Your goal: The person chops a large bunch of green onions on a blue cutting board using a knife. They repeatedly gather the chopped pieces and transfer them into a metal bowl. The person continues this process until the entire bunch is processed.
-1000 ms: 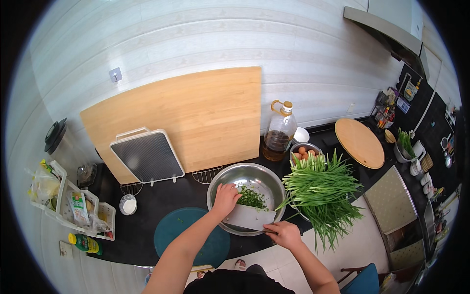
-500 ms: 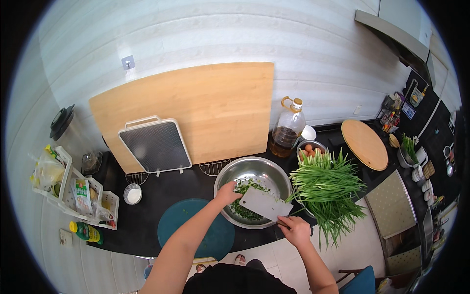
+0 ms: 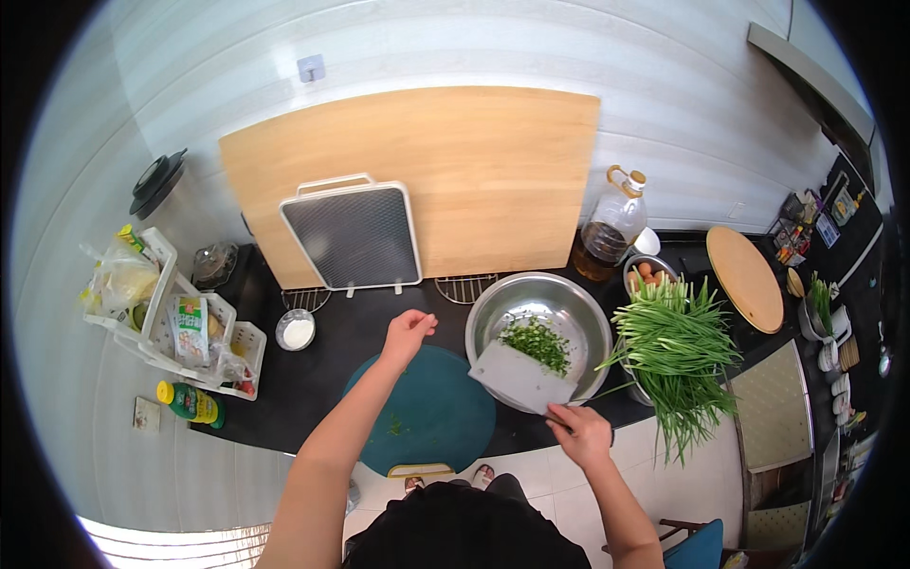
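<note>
My right hand [image 3: 580, 434] grips the handle of a cleaver [image 3: 521, 376]. The broad grey blade lies across the near rim of a large steel bowl [image 3: 592, 332]. Inside the bowl sits a heap of chopped greens [image 3: 536, 343], partly behind the blade. My left hand [image 3: 409, 337] hovers left of the bowl, near the far edge of a round teal cutting board [image 3: 431, 403]. Its fingers are curled together, and nothing shows in them. Small green scraps dot the board. Long green chives [image 3: 678, 351] are piled just right of the bowl.
Behind the chives stand a bowl of eggs [image 3: 647, 272] and an oil jug [image 3: 611, 228]. A large wooden board [image 3: 502, 180] and a dark cutting board [image 3: 355, 234] lean at the back. White powder fills a small bowl [image 3: 297, 332]. White baskets [image 3: 223, 318] stand left.
My left hand has left the bowl, moving left over the teal board's far side. The cleaver has shifted toward the bowl's near left rim. The whole view has shifted too.
</note>
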`<state>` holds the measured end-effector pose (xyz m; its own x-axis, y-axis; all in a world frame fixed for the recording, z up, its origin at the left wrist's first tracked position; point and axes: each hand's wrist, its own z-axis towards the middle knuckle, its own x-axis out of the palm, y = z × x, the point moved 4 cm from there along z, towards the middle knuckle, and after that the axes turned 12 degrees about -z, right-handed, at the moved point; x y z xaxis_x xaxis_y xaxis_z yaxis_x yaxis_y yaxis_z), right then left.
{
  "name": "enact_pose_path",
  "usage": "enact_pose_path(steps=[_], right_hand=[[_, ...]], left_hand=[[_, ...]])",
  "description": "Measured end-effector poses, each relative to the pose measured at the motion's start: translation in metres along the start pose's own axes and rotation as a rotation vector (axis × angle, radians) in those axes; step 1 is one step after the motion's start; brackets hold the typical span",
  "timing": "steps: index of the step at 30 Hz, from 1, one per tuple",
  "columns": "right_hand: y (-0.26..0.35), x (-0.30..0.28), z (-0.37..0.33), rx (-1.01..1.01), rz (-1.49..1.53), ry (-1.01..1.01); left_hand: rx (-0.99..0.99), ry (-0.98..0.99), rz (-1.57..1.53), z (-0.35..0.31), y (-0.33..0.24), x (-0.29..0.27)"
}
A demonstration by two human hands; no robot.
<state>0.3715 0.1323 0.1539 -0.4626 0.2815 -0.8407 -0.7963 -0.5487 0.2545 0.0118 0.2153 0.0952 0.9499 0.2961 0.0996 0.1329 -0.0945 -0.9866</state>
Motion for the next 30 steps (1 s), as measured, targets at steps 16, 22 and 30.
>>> enact_pose_path(steps=[16,22,30], right_hand=[[0.101,0.169,-0.003,0.289,0.245,0.42],[0.122,0.203,0.014,0.167,0.078,0.489],[0.139,0.163,-0.025,0.011,0.149,0.504]], left_hand=[[-0.054,-0.279,-0.002,-0.137,0.125,-0.176],[-0.114,-0.287,0.011,-0.165,0.119,-0.198],[-0.112,-0.341,-0.128,-0.174,0.107,-0.222]])
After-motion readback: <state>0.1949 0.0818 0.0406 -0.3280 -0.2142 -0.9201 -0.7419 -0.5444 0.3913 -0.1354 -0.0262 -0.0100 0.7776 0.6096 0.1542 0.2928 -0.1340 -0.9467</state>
